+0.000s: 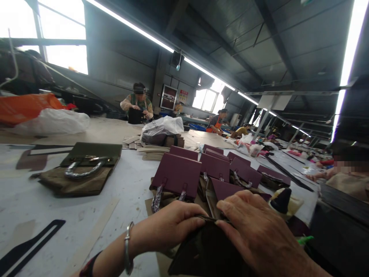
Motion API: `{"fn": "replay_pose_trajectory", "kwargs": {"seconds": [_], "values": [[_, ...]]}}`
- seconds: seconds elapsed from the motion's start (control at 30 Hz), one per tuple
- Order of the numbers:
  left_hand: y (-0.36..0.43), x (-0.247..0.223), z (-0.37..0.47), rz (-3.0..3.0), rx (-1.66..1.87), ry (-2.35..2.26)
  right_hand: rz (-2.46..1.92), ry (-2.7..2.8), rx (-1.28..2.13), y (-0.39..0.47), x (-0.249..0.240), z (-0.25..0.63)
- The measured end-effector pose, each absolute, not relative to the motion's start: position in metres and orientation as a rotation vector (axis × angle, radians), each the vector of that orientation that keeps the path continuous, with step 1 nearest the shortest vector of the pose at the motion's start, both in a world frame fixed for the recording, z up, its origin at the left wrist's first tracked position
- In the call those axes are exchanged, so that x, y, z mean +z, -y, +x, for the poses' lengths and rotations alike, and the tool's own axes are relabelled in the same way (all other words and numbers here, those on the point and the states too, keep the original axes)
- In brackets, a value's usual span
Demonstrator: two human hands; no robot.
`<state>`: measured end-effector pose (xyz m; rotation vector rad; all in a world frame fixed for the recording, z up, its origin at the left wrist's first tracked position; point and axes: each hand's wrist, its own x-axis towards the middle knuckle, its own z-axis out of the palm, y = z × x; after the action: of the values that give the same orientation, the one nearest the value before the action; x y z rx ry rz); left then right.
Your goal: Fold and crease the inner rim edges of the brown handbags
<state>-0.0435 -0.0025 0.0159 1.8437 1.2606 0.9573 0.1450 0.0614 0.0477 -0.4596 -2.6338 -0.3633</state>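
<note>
At the bottom centre, both my hands pinch the upper edge of a dark olive bag piece. My left hand, with a silver bangle at the wrist, grips that edge between thumb and fingers. Close beside it, my right hand closes on the same edge, its fingertips folded over the far side. The lower part of the piece runs out of view. Just beyond my hands stand several purple handbags with plastic-wrapped handles. A dark green handbag lies to the left, its wrapped handle facing me.
A glue bottle with a black cap is right of my right hand. Black strap-shaped pieces lie at lower left. A plastic bag sits by stacked card pieces. One person works across the table; another is at right.
</note>
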Motion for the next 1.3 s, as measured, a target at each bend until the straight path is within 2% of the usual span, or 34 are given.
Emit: {"fn": "replay_pose_trajectory", "kwargs": {"seconds": [0.13, 0.2, 0.4, 0.67, 0.97, 1.3], "values": [[0.0, 0.016, -0.038, 1.878, 0.924, -1.25, -0.732, 2.936, 0.136, -0.069, 0.051, 0.148], [0.0, 0.004, -0.029, 1.811, 1.025, -1.367, -0.907, 2.982, 0.257, -0.07, 0.046, 0.146], [0.017, -0.035, 0.001, 1.739, 1.489, -1.886, -1.107, 2.935, -0.028, -0.07, 0.037, 0.139], [0.004, -0.056, 0.019, 1.933, 1.715, -2.199, -1.102, 2.925, -0.124, -0.075, 0.037, 0.136], [-0.007, -0.061, 0.022, 1.812, 1.843, -2.083, -1.048, 2.921, 0.007, -0.081, 0.033, 0.139], [-0.01, -0.054, 0.009, 1.798, 1.599, -1.882, -0.997, 2.911, 0.274, -0.089, 0.039, 0.135]]}}
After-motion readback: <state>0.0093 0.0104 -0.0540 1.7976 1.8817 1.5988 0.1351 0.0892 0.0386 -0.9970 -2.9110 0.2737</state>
